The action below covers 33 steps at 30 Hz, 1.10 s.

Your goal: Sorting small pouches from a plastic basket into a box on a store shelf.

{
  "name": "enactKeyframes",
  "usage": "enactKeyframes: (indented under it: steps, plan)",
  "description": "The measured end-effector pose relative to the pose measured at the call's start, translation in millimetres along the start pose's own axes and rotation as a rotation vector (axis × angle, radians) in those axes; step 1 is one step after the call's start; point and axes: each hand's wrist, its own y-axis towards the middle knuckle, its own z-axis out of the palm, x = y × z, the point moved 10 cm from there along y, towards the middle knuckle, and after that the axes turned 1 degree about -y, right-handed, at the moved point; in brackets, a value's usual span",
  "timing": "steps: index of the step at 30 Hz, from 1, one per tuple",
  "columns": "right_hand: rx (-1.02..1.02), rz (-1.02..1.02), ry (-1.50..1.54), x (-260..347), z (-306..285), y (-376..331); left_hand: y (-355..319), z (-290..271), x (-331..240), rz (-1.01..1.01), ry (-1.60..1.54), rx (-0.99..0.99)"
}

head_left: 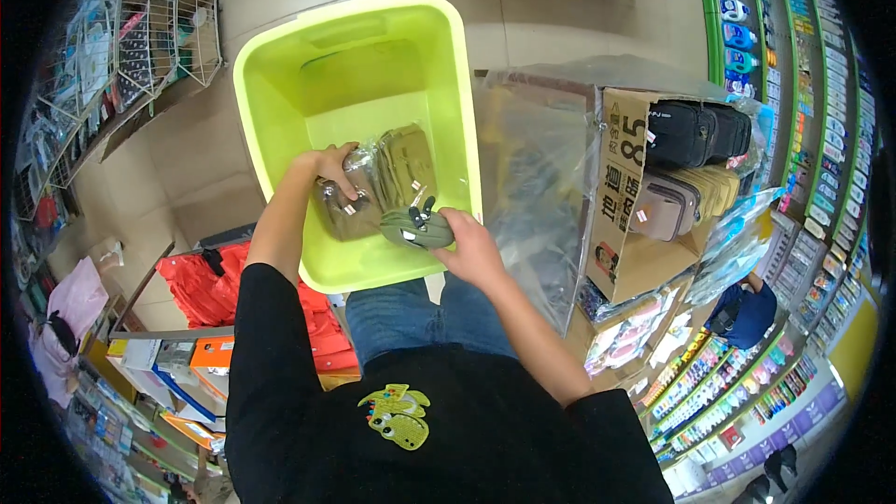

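We log the tub (373,7) in front of the person (504,411), bags (408,161) in it, another bag (409,230) above its near-right part. Right: cardboard box (649,266) holding further bags (665,207), plastic sheet (541,187) between tub and box. Left: wire basket (149,28); nearer left, clothes (201,285). Far right: shelves (829,131).

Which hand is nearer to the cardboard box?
Right. The right hand holds a green pouch, left of the cardboard box; the left hand is farther left, inside the tub.
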Motion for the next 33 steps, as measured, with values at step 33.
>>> enactKeyframes:
  steps: [33]
  plan:
    - [0.035,-0.038,-0.239,33.8,-34.8,7.0,-310.8,7.2,-90.1,0.004,-0.128,-1.265]
